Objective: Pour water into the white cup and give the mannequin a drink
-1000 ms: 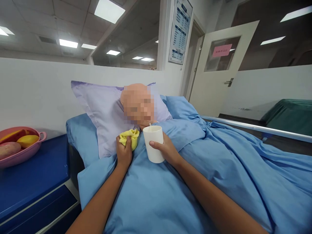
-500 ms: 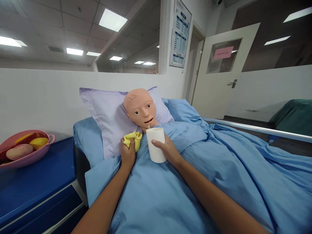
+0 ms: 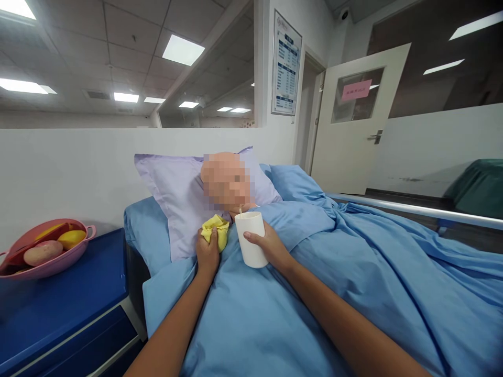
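Note:
A manikin point(image 3: 223, 180) lies in bed with its head on a lilac pillow point(image 3: 168, 193), covered to the neck by a blue quilt point(image 3: 251, 324). My left hand point(image 3: 207, 254) is closed around a crumpled yellow cloth point(image 3: 216, 230), held beside the manikin's neck. In my right hand point(image 3: 271, 243) is a white cup point(image 3: 251, 243), gripped from its right side with the thumb across the front. A thin pale straw point(image 3: 241, 208) rises from the cup toward the manikin's mouth; whether its tip touches cannot be made out. The cup's contents are hidden.
On the left, a pink basket point(image 3: 58, 267) of fruit stands on a blue bedside cabinet point(image 3: 98, 277). A metal bed rail point(image 3: 393, 207) runs along the far right side. Behind it are a door point(image 3: 353, 152) and a green-covered object point(image 3: 479, 188).
The whole view has shifted slightly, with the scene sitting a little lower. Both hands keep their hold on the cloth and the cup, and the cup leans slightly more.

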Motion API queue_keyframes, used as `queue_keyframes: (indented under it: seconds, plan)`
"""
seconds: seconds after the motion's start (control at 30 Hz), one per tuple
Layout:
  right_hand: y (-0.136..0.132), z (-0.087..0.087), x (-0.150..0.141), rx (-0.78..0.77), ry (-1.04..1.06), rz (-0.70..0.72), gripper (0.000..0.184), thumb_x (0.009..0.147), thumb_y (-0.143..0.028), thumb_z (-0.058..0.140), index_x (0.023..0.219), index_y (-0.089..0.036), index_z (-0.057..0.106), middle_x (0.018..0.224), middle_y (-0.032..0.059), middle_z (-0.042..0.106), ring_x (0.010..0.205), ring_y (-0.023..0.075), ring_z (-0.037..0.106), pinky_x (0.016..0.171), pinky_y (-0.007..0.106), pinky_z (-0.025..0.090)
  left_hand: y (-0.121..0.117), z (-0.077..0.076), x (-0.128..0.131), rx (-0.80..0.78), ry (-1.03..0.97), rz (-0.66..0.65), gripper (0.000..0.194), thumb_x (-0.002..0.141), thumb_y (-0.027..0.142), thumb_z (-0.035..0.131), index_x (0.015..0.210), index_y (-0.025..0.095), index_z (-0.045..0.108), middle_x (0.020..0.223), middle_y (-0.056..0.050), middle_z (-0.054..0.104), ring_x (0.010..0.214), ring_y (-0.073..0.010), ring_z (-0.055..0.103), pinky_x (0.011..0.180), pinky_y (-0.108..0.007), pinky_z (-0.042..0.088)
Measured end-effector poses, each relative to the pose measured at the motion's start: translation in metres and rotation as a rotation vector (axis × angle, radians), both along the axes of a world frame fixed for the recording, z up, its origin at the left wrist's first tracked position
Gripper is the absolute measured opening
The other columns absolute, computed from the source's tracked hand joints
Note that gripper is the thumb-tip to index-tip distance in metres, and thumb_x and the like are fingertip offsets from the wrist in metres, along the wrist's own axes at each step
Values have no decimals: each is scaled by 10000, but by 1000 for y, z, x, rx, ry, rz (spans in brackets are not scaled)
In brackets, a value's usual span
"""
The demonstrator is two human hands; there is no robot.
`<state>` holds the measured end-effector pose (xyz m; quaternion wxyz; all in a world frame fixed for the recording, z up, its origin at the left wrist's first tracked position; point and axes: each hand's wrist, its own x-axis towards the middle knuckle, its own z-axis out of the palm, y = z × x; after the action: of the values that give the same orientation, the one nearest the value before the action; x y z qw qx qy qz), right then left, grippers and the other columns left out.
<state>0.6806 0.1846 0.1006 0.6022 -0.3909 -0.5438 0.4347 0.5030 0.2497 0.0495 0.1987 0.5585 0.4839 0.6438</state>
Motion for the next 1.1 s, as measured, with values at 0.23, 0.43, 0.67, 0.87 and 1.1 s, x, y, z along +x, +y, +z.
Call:
queue_keyframes:
  seconds: [0.23,0.43,0.67,0.87,1.1]
  plan:
    - [-1,3,0,-9,25,39,573,675,-520,831,1110,-203,635,828,15,699,722,199,639,633,302,510,-3,2,1,-1,-1,-20,430,921,585,513,1028,176,591,924,-95,746,858,-262,706,762,-382,532]
    - [0,1,0,1,18,31,543,701,-529,808,1103,-208,635,803,21,711,694,205,653,614,305,511,-2,1,1,1,14,-16,425,914,591,513,1024,187,586,944,-96,741,878,-265,697,788,-389,522]
    - [2,-1,1,-34,56,-22,543,712,-561,788,1072,-186,633,799,57,741,642,215,664,575,315,518,-1,0,1,2,20,-4,409,918,581,507,1015,191,580,939,-96,740,883,-265,699,795,-389,523]
    - [1,1,0,-28,74,-27,512,738,-560,771,1059,-187,629,799,51,739,639,214,666,574,316,520,-1,1,1,0,25,8,401,911,581,515,1001,195,576,957,-98,733,909,-272,688,815,-399,518]
    - [2,2,0,-38,77,-21,534,727,-552,785,1082,-191,615,806,43,726,655,215,666,583,321,529,1,-2,1,-4,16,4,393,918,576,518,1002,196,577,937,-85,728,881,-253,690,790,-381,528]
